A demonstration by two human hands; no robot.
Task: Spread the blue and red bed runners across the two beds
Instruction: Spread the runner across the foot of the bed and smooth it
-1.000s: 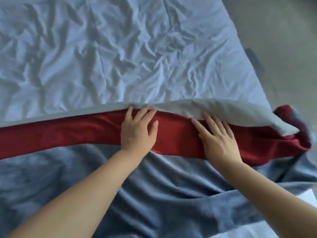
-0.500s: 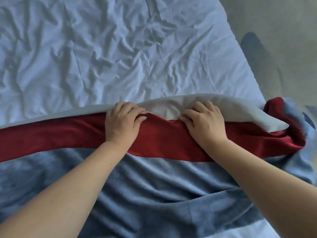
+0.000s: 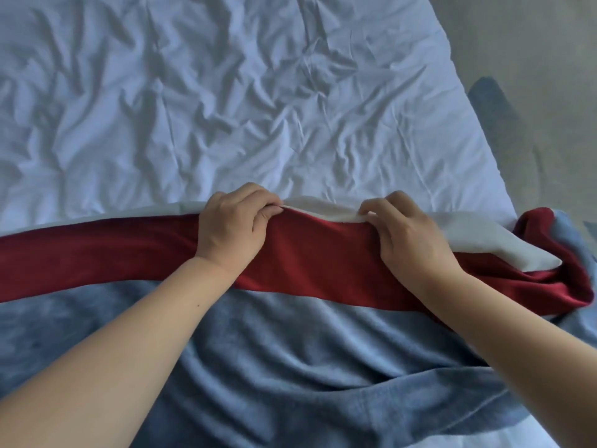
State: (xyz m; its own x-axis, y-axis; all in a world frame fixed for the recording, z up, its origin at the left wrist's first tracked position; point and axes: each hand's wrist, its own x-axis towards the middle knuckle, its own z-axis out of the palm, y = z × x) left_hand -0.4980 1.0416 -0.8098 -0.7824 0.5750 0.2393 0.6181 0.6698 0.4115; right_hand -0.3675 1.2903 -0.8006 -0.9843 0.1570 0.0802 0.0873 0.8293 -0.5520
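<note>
A bed runner lies across the near part of the bed, with a red band (image 3: 316,263) along its far side and a wide blue part (image 3: 290,367) nearer me. Its pale underside (image 3: 478,234) is folded over the red band on the right. My left hand (image 3: 232,234) pinches the runner's far edge near the middle. My right hand (image 3: 410,234) grips the same edge a little to the right, where the pale fold begins. The runner's right end (image 3: 568,253) is bunched at the bed's side.
The bed's creased white sheet (image 3: 226,108) fills the far part of the view. The bed's right edge runs diagonally, with grey floor (image 3: 533,43) beyond it and a blue-grey shape (image 3: 494,105) lying on that floor.
Both hands went from lying flat on the red band to closing on the runner's far edge. They have drawn it slightly away from me, and the view has shifted.
</note>
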